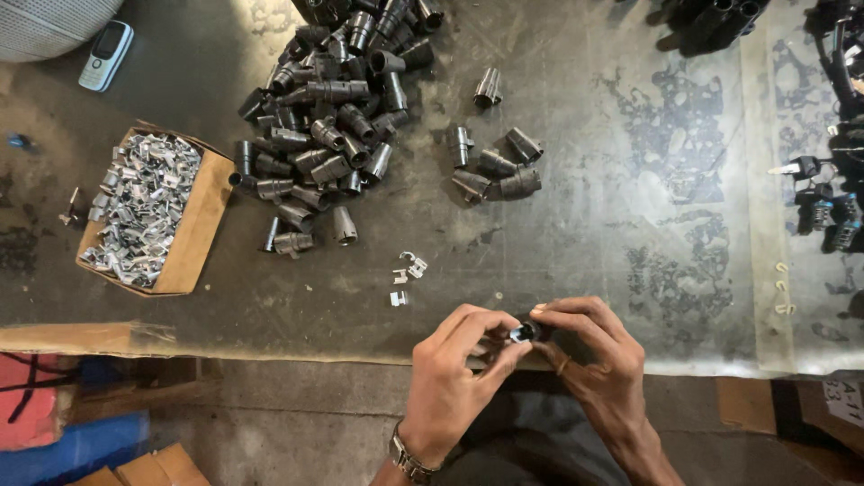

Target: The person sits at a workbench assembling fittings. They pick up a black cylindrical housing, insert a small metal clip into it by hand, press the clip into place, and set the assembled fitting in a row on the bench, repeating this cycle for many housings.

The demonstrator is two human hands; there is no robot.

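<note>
Both hands meet at the near edge of the desk (576,225), fingers curled in and closed round one small dark sleeve (522,333) pinched between them. On the left hand (459,364) the thumb and forefinger press against the part's side; a metal watch (409,461) sits on that wrist. On the right hand (594,355) the fingertips grip the part from the other side, and a thin ring shows on one finger.

Just beyond the hands a few small bright metal clips (405,274) lie loose. Farther back is a big heap of dark sleeves (328,126), with a smaller cluster (495,166) to its right. A cardboard box of silver clips (148,209) stands at the left, and a small phone (106,54) lies in the far left corner. Dark parts with keys (832,193) line the right edge. Desk surface is worn grey metal, stained and scratched, partly under a clear plastic sheet.
</note>
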